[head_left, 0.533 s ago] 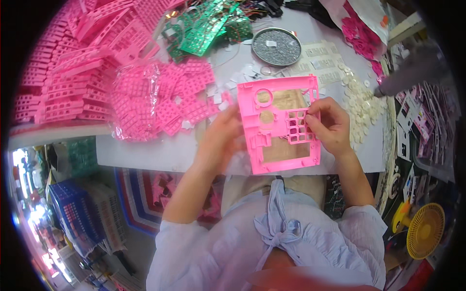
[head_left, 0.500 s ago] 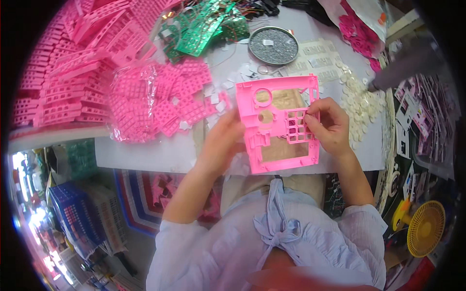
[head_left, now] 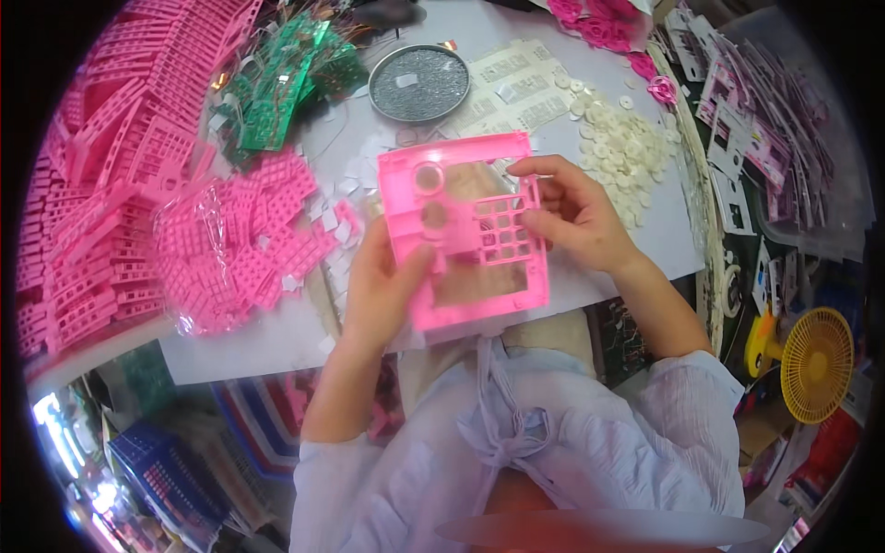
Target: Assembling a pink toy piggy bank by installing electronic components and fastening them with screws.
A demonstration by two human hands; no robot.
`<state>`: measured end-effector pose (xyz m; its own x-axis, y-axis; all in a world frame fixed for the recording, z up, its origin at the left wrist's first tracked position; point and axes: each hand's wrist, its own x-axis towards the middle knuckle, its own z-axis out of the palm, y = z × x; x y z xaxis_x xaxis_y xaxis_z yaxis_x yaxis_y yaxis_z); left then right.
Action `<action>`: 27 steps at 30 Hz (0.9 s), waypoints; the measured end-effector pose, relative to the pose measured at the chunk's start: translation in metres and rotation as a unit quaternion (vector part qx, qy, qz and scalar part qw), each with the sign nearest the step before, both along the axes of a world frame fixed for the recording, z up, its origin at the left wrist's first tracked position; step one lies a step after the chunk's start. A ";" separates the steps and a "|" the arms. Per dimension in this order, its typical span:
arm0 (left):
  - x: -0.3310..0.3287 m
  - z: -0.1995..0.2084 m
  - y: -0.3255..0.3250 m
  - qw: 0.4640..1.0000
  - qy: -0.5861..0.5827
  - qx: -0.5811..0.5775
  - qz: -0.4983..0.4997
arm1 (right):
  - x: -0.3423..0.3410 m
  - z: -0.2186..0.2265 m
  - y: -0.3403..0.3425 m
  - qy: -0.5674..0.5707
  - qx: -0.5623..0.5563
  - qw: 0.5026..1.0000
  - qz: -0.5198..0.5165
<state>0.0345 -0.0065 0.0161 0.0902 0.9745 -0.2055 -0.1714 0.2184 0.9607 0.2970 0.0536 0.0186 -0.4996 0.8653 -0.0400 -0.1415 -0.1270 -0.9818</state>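
Note:
A pink plastic housing panel with round holes, a rectangular window and a keypad grid is held up over the near edge of the table. My left hand grips its left side, thumb on the face and fingers hidden behind. On the other side, my right hand is closed on the panel's right edge, its thumb beside the keypad grid. Whether that grid is a separate piece set into the panel I cannot tell. Left of the panel lie loose small pink grid pieces, some in a clear plastic bag.
Stacked pink panels fill the far left. Behind are green circuit boards with wires and a round tin of small grey metal bits. Whitish discs lie at right, near printed paper. A yellow fan stands lower right.
My left hand, blurred beside the panel before, now grips its left side. My right hand has more fingers round the right edge. The whole view has shifted, so the table things appear further left.

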 end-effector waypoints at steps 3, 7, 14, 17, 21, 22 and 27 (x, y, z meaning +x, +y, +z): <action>-0.002 0.015 0.004 0.997 -0.047 -0.049 0.048 | 0.003 0.002 0.002 0.058 -0.066 0.996 -0.024; -0.017 0.027 0.001 0.975 0.080 0.152 0.144 | 0.012 0.016 0.011 -0.035 -0.072 0.996 -0.046; 0.037 0.056 -0.009 0.985 -0.102 0.141 -0.020 | -0.050 0.082 -0.013 -0.147 0.550 0.813 -0.123; 0.038 0.050 0.004 0.967 -0.239 0.030 0.078 | -0.057 0.092 -0.022 -0.109 0.554 0.824 -0.050; 0.002 0.038 -0.003 0.987 -0.133 0.025 0.085 | 0.026 0.057 0.001 -0.171 0.576 0.796 -0.065; -0.008 0.038 -0.006 0.991 -0.105 0.024 0.074 | 0.063 0.048 0.003 -0.245 0.425 0.858 -0.152; -0.008 0.030 -0.002 0.996 -0.065 -0.019 0.056 | 0.285 -0.018 0.078 -0.670 0.267 0.526 -0.450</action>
<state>0.0268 -0.0082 0.0464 0.0091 0.9717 -0.2360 -0.3190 0.2265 0.9203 0.5819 0.1313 0.0007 0.2896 0.7933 0.5356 0.9568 -0.2560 -0.1381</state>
